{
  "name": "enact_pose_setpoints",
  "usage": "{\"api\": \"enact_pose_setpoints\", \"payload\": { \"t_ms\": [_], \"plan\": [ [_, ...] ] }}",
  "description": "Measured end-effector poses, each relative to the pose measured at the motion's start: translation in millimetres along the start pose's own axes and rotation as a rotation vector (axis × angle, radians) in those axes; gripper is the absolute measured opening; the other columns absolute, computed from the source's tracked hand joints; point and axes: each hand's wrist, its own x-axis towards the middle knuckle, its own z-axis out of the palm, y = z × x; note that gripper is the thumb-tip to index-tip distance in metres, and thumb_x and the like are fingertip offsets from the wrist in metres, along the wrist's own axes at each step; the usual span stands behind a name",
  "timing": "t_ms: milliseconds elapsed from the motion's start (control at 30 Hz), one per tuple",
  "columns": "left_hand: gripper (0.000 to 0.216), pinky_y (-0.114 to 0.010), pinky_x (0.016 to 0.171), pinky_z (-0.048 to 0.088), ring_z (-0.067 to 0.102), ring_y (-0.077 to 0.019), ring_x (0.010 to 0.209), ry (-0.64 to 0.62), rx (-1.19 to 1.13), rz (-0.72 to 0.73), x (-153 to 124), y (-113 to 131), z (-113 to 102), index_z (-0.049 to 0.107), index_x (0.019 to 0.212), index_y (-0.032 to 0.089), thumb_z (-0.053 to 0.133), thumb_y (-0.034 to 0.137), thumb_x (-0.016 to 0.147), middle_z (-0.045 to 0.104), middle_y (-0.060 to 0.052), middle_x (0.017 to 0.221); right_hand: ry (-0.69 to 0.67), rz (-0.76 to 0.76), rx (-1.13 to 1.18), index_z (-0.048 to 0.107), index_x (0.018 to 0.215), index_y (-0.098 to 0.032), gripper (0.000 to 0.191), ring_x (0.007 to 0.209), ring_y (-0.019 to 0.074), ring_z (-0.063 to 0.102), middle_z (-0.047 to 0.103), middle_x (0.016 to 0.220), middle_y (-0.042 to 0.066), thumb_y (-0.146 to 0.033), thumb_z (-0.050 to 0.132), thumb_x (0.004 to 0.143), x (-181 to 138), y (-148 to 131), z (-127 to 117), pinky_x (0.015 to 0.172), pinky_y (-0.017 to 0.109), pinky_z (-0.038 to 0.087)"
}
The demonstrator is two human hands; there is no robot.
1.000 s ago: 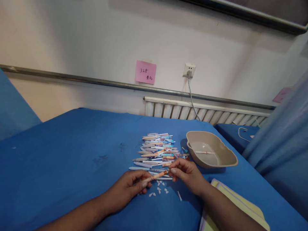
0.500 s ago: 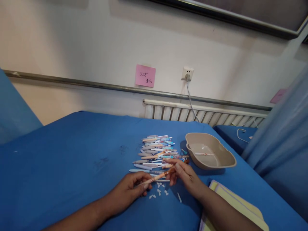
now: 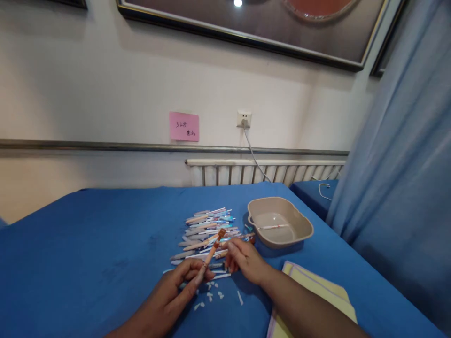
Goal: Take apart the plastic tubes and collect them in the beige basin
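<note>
My left hand pinches an orange pen by its lower part. The pen tilts up to the right, with a brown piece at its top end. Just right of the pen, my right hand has its fingers curled together, apart from the pen; whatever is between the fingertips is hidden. Beneath and behind both hands lies a pile of pen parts, with grey, orange and blue barrels and thin white refills. Several small white cone-shaped tips are scattered in front of my hands.
A beige plastic basin stands right of the pile, with one pen in it. A folded yellow cloth lies under my right forearm on the blue-covered table. A blue curtain hangs at the right.
My right hand has come off the pen's brown end. The pen, still in my left hand, has swung to a steeper tilt. The view has turned slightly right.
</note>
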Motion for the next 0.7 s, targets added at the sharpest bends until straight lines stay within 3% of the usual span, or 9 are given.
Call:
{"api": "enact_pose_setpoints", "payload": {
  "t_ms": [167, 267, 467, 700],
  "plan": [
    [0.023, -0.026, 0.079, 0.043, 0.058, -0.0189, 0.085, -0.044, 0.099, 0.168, 40.7, 42.5, 16.6, 0.062, 0.095, 0.020, 0.048, 0.036, 0.087, 0.066, -0.004, 0.092, -0.057, -0.138, -0.218, 0.058, 0.089, -0.018, 0.043, 0.054, 0.0125, 0.057, 0.058, 0.064, 0.000, -0.051, 0.030, 0.091, -1.7, -4.1, -3.1, 0.053, 0.022, 0.045],
    [0.021, -0.026, 0.082, 0.040, 0.055, -0.0185, 0.089, 0.023, 0.260, 0.324, 75.5, 64.9, 30.5, 0.065, 0.088, 0.020, 0.052, 0.035, 0.083, 0.064, -0.002, 0.094, -0.073, -0.125, -0.286, 0.061, 0.089, -0.017, 0.042, 0.054, 0.0139, 0.058, 0.061, 0.066, 0.002, -0.044, 0.028, 0.093, 0.0, -0.9, -3.1, 0.052, 0.023, 0.046],
    [0.029, -0.023, 0.061, 0.039, 0.054, -0.0146, 0.068, 0.002, 0.545, 0.319, 152.4, 84.1, 64.0, 0.067, 0.093, 0.019, 0.049, 0.039, 0.083, 0.061, -0.002, 0.078, -0.088, -0.092, -0.447, 0.064, 0.090, -0.016, 0.033, 0.062, 0.0156, 0.062, 0.068, 0.073, 0.004, -0.030, 0.034, 0.092, 3.0, -5.7, -4.4, 0.062, 0.025, 0.047],
    [0.023, -0.023, 0.062, 0.040, 0.059, -0.0164, 0.074, -0.107, 0.798, 0.273, 207.0, 81.8, 100.8, 0.068, 0.087, 0.019, 0.049, 0.031, 0.081, 0.068, -0.003, 0.083, -0.108, -0.149, -0.620, 0.064, 0.098, -0.019, 0.031, 0.088, 0.0197, 0.063, 0.070, 0.088, 0.004, -0.028, 0.035, 0.091, 2.5, -20.3, -11.7, 0.076, 0.028, 0.046]
  ]
}}
